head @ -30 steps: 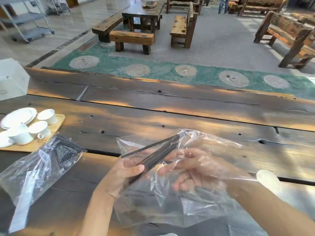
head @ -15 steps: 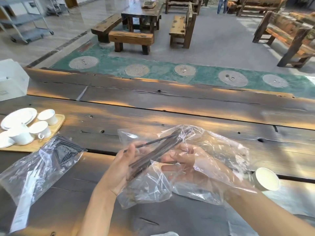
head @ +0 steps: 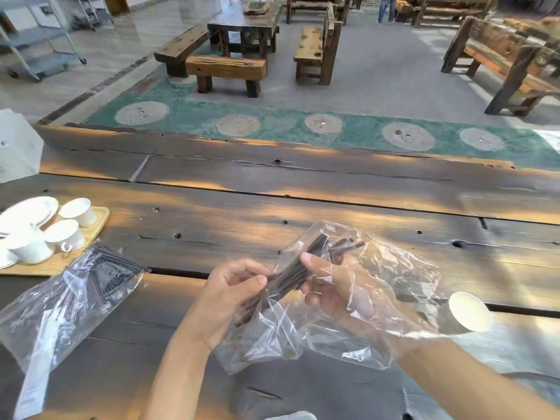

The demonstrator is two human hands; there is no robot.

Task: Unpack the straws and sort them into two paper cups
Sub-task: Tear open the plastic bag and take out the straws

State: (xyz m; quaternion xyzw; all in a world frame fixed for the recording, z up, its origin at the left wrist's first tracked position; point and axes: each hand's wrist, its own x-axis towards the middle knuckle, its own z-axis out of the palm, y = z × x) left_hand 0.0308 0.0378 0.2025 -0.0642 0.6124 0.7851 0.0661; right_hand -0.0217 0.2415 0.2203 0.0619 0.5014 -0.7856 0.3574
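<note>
Wooden planks formed the table (head: 303,207), with benches on the floor beyond it.

Head view: your left hand (head: 230,298) pinched the near end of the straws (head: 288,280), a dark bundle, between thumb and curled fingers. Your right hand (head: 330,286) was inside the clear bag (head: 378,313), fingers curled round the bundle's middle, thumb on top. The far ends of the straws remained inside the bag, pointing away from you and to the right.

Compared with a second earlier, the bundle had tilted more steeply. The left hand had moved from cradling the bundle through the plastic to pinching its near end, which now looked free of the bag mouth. The bag had bunched back over your right wrist. Judgement: extraction was in progress; the straws were partly out and not yet sorted.

One paper cup (head: 469,310) stood at the right, near the bag, with no straws visible in it. A second cup was not identifiable. A second bag (head: 75,298) of dark straws lay unopened-looking at the left, beside a tray (head: 97,225) of white teacups (head: 63,234).
</note>
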